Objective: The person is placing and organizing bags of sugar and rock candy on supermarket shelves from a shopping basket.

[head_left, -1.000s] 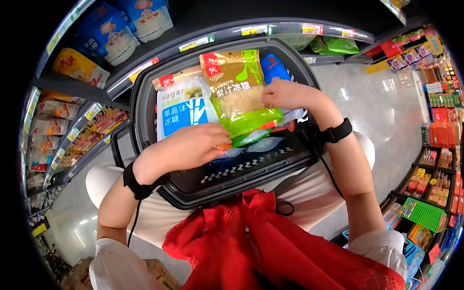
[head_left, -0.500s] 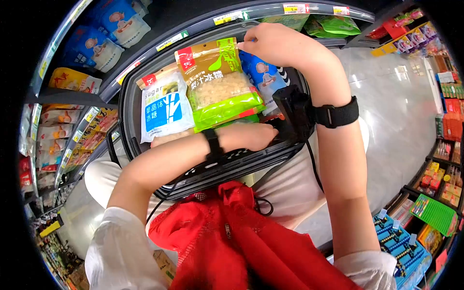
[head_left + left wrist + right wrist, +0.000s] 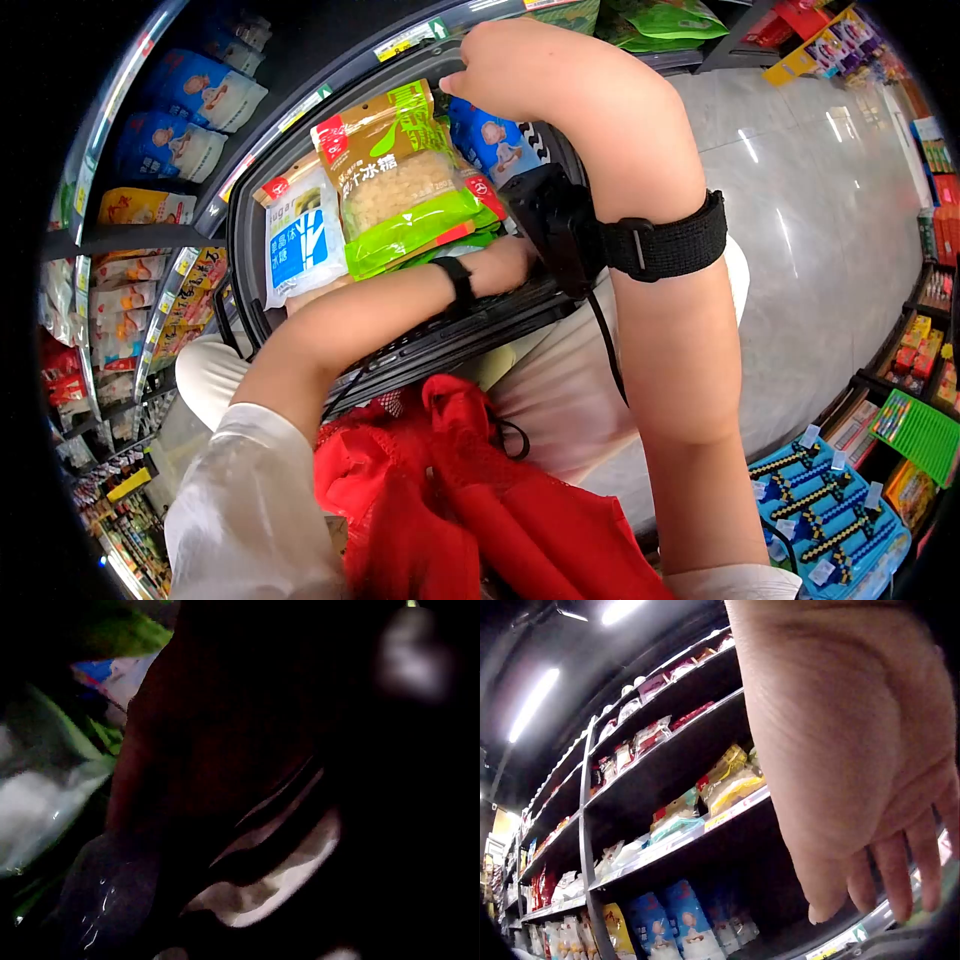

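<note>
In the head view a dark basket (image 3: 243,225) holds a white and blue bag (image 3: 302,240), a brown and green bag (image 3: 400,190) and a blue bag (image 3: 490,140). My left hand (image 3: 500,266) is low inside the basket's near right part, below the brown bag; its fingers are hidden by the right wrist's camera. Dark in the left wrist view, that hand is beside clear plastic packaging (image 3: 37,802). At the basket's far rim is my right hand (image 3: 520,65), close to the brown bag's top corner. The right wrist view shows the hand (image 3: 855,765) with fingers extended, holding nothing visible.
Shelves with blue bags (image 3: 205,90) and a yellow bag (image 3: 145,207) stand to the left and beyond the basket. Green packages (image 3: 665,20) lie on the far shelf. Grey floor (image 3: 800,220) and product racks are to the right. Red cloth (image 3: 480,490) hangs near the basket.
My left hand has moved right from the bags' lower edge into the basket's near right part. The right hand has left the brown bag's front for the far rim. The view has shifted right.
</note>
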`<state>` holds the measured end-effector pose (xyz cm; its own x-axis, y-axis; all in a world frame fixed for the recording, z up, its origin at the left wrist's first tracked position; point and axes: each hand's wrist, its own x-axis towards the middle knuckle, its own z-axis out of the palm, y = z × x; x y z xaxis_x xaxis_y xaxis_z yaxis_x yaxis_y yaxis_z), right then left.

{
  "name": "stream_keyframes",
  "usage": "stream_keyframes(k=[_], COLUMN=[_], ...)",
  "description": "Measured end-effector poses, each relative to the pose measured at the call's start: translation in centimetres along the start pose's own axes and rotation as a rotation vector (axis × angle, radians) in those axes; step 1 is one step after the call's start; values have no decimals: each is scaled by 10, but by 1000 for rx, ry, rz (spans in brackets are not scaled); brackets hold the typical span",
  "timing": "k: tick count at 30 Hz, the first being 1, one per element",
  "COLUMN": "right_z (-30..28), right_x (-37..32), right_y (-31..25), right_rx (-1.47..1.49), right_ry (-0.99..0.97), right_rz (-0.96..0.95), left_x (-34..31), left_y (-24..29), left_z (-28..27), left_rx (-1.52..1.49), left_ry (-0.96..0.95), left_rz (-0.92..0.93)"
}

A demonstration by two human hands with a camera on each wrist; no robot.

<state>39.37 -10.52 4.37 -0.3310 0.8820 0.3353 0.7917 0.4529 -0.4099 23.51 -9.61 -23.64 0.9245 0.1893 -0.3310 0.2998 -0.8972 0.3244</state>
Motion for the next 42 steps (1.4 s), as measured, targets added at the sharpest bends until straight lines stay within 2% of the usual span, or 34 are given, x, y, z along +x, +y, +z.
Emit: stream_keyframes(k=[1, 2, 4, 6, 7, 8, 9, 11, 12, 13, 15, 16, 17, 19, 21, 23, 25, 26, 28, 29, 30, 32, 33, 35, 36, 37, 38, 39, 41, 42], right_z=[-2, -3, -8, -14, -16, -14, -13, -16, -23, -27, -29, -31, -26, -5, 16, 34, 53, 60, 74, 82, 91, 108, 116, 118, 121, 123, 124, 123, 117, 124], right_x=[-21, -19, 3, 31, 40, 37, 37, 41, 41, 41, 43, 47, 48, 65, 78, 84, 90, 88, 84, 88, 92, 96, 93, 96, 96, 96, 97, 99, 104, 106], right_y=[4, 3, -3, -9, -10, -3, 3, 10, 7, 6, 10, 14, 13, 11, -24, -65, -94, -103, -114, -109, -104, -96, -97, -113, -112, -109, -106, -106, -108, -107], right_rx=[236, 234, 124, 9, -51, -105, -111, 32, 114, 103, 516, 678, 874, 1089, 1641, 2201, 2446, 2434, 2147, 2139, 2012, 1758, 1610, 1448, 1443, 1495, 1548, 1554, 1577, 1590], right_ry=[283, 288, 74, -140, -244, -160, -152, -137, -153, -145, 214, 286, 446, 541, 178, -121, -128, -138, 78, 75, 51, 11, 49, 197, 180, 69, -39, -50, -306, -298], right_rz=[-291, -289, 7, 296, 439, 312, 303, 324, 410, 393, 556, 574, 516, 499, 238, 152, -35, -38, 356, 364, 391, 429, 407, 425, 443, 458, 470, 480, 514, 548], left_x=[-10, -21, -42, -97, -112, -126, -144, -179, -195, -211, -242, -257, -271, -275, -271, -261, -249, -245, -240, -239, -240, -240, -243, -247, -252, -254, -257, -260, -262, -261], left_y=[2, 2, 3, 66, 84, 87, 84, 81, 81, 81, 76, 73, 55, 53, 48, 29, 16, 14, 1, -7, -6, -3, -11, -33, -27, -27, -27, -29, -34, -38], left_z=[-10, -19, -39, -172, -215, -231, -244, -269, -279, -286, -292, -293, -287, -297, -305, -289, -268, -258, -228, -211, -206, -199, -188, -160, -170, -170, -170, -169, -168, -166], left_rx=[-39, -75, -119, -122, -130, -111, -91, -213, -236, -258, -16, 11, -20, -794, -1035, -1198, -1445, -1581, -1843, -1968, -1979, -2268, -2281, -2834, -2892, -2910, -2905, -2892, -2918, -2909], left_ry=[58, 131, 343, -29, -194, -101, -6, 355, 515, 678, 1047, 1220, 1484, 1809, 1908, 1850, 1718, 1601, 1342, 1203, 1202, 903, 894, 406, 299, 305, 206, 109, 97, -46], left_rz=[5, 18, 69, -116, -198, -191, -186, -172, -200, -224, -227, -260, -286, -38, -233, -176, -129, -206, -317, -346, -343, -519, -513, 144, 105, 102, 207, 309, 243, 300])
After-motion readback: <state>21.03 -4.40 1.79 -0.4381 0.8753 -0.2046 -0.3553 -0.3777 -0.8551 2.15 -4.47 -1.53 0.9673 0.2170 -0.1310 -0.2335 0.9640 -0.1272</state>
